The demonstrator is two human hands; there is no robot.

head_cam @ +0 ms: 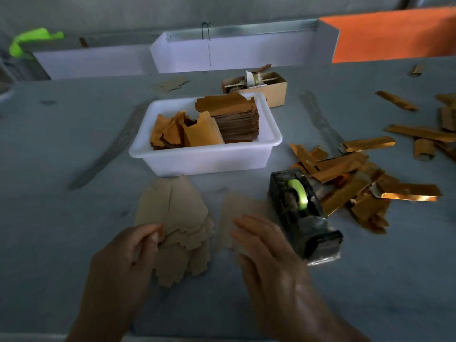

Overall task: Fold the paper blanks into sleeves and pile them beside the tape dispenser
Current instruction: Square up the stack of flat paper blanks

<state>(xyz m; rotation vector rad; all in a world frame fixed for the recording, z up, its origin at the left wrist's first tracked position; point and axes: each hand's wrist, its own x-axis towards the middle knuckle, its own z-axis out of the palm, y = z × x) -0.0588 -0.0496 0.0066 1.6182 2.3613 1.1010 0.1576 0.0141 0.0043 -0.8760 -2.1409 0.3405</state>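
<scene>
A fanned heap of brown paper blanks lies on the grey table in front of me. My left hand pinches the near left edge of that heap between thumb and fingers. One separate blank lies to the right of the heap, and my right hand rests flat on its near part with straight fingers. The black tape dispenser with a green roll stands just right of that blank. Folded gold sleeves are piled to the dispenser's right.
A white plastic tub behind the blanks holds stacked gold blanks. A small cardboard box stands behind it. More folded sleeves are scattered at the far right. White dividers and an orange panel close the table's back.
</scene>
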